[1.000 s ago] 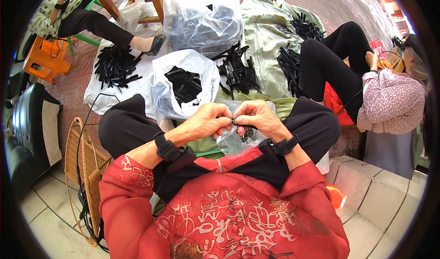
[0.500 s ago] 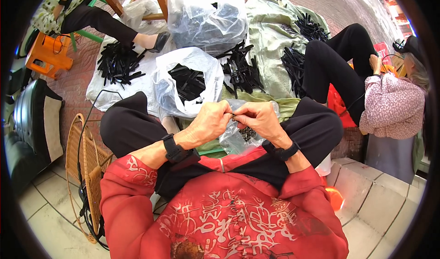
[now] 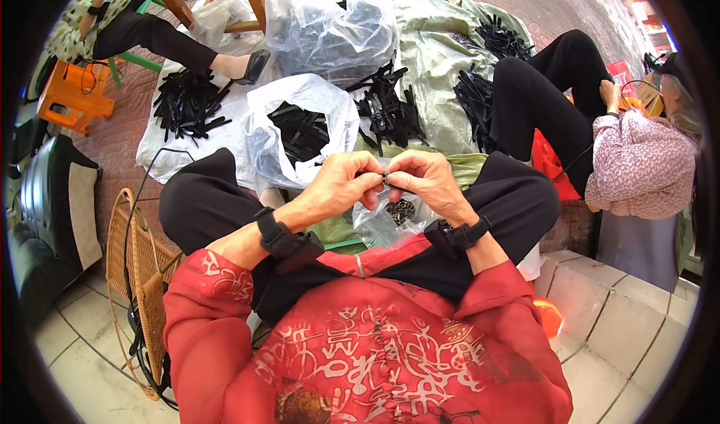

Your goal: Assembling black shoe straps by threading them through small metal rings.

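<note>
My left hand (image 3: 346, 182) and my right hand (image 3: 426, 180) meet above my lap, fingertips pinched together. Between them sits a tiny dark piece (image 3: 385, 177), too small to name and mostly covered by the fingers. Just below the hands, a clear plastic bag (image 3: 373, 227) lies open in my lap with many small metal-looking pieces (image 3: 400, 212) inside. Beyond my left hand stands a white plastic bag (image 3: 341, 113) filled with flat black strips (image 3: 300, 133). A loose pile of similar black strips (image 3: 390, 113) lies to its right.
More black strips (image 3: 187, 103) lie on white sheeting at left, others (image 3: 474, 101) on a green sack (image 3: 431, 56). A large filled bag (image 3: 330, 38) stands behind. One co-worker (image 3: 641, 154) sits at right, another (image 3: 157, 34) at far left. A wicker chair (image 3: 154, 304) is beside me.
Both hands have shifted slightly upward, still joined at the fingertips, and the left fingers have changed their bend. More of the small pieces in the clear bag now shows. The view has shifted a little.
</note>
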Demonstrator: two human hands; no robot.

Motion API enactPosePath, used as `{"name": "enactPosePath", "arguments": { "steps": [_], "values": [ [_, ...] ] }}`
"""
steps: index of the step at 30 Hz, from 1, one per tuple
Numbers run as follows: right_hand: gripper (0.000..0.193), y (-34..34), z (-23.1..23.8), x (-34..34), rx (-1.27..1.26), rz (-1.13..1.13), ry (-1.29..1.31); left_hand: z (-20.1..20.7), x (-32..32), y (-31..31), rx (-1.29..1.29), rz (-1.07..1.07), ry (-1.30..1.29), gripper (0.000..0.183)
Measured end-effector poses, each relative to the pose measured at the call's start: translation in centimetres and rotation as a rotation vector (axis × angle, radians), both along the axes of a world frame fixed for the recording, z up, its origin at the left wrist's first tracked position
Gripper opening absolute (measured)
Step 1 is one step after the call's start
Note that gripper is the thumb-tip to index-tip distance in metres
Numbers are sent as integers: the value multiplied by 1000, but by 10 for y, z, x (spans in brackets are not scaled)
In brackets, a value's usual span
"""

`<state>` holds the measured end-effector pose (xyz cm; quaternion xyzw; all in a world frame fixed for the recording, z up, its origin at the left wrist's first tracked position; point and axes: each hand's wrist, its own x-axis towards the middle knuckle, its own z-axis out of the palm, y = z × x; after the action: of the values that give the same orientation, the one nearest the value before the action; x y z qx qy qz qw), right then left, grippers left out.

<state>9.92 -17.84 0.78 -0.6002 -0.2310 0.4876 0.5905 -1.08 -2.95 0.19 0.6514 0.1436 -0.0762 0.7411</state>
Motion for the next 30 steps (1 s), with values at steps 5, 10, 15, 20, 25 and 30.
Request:
{"name": "enactPosePath", "arguments": {
  "steps": [5,10,15,20,25,30],
  "values": [
    [12,-6,-3,6,97,63,269,12,-2,16,-541,-152,125,17],
    [10,-5,-8,7,204,99,460,14,-6,19,-659,-189,111,18],
    [12,-3,-5,4,346,148,602,26,-7,15,-760,-207,113,14],
    [12,-3,-2,3,376,149,593,25,-9,13,-801,-227,81,14],
    [11,-2,6,5,308,160,554,27,-9,14,-794,-218,99,13],
    [10,-3,13,10,181,160,442,26,-6,14,-697,-183,95,14]
  ]
}}
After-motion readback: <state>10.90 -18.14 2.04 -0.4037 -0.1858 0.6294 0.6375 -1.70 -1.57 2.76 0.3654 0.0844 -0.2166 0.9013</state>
